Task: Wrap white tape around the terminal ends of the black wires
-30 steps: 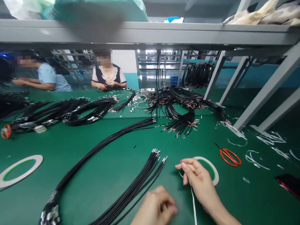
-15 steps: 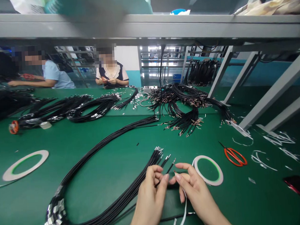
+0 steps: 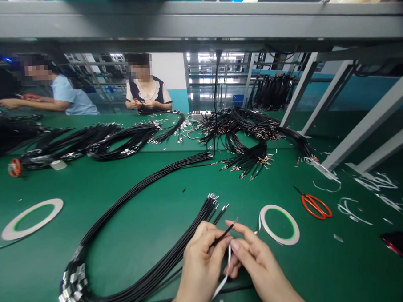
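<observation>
My left hand (image 3: 198, 258) is closed on the end of a black cable (image 3: 227, 230), whose bare metal tip points up and to the right. Fingertips of my right hand (image 3: 261, 257) meet the left ones just below that tip, pinching a narrow white strip (image 3: 223, 279) that hangs down between the hands. Under and left of my hands lies a looped bundle of black cables (image 3: 160, 271), with silvery tips and shiny wraps at its bend. Just right of my right hand is a roll of white tape (image 3: 285, 242), its loose end running behind my fingers.
Orange-handled scissors (image 3: 304, 200) and white scraps (image 3: 352, 209) lie to the right, near a dark phone-like object (image 3: 401, 247). Another tape roll (image 3: 8, 233) is at left. Cable heaps (image 3: 243, 118) line the back. Metal legs (image 3: 370, 119) hold a shelf overhead (image 3: 196, 24). Two people sit opposite.
My right hand has moved left against the left fingertips. The white strip now hangs from between both hands, and the held cable end leans further right.
</observation>
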`<state>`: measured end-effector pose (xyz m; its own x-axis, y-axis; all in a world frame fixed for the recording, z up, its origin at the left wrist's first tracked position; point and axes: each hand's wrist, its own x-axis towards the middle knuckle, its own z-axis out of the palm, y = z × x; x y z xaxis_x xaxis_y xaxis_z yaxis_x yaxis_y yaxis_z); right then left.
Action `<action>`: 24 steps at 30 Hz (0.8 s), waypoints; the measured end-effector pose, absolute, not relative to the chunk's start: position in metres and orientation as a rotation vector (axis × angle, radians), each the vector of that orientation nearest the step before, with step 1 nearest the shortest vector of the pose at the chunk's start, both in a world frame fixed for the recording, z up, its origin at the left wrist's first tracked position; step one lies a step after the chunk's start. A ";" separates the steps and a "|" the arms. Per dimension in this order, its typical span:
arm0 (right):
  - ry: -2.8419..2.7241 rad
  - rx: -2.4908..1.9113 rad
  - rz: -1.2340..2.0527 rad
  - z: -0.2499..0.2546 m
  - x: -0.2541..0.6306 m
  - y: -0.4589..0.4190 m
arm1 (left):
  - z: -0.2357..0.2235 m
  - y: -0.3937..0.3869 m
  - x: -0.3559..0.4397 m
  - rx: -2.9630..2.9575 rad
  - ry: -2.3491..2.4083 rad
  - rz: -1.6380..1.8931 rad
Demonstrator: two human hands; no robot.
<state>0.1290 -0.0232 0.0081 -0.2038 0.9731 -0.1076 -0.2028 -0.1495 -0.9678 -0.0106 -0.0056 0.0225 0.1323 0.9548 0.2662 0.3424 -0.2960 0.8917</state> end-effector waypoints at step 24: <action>-1.112 -1.161 1.479 -0.004 0.133 -0.021 | 0.024 -0.005 -0.013 1.802 1.225 1.230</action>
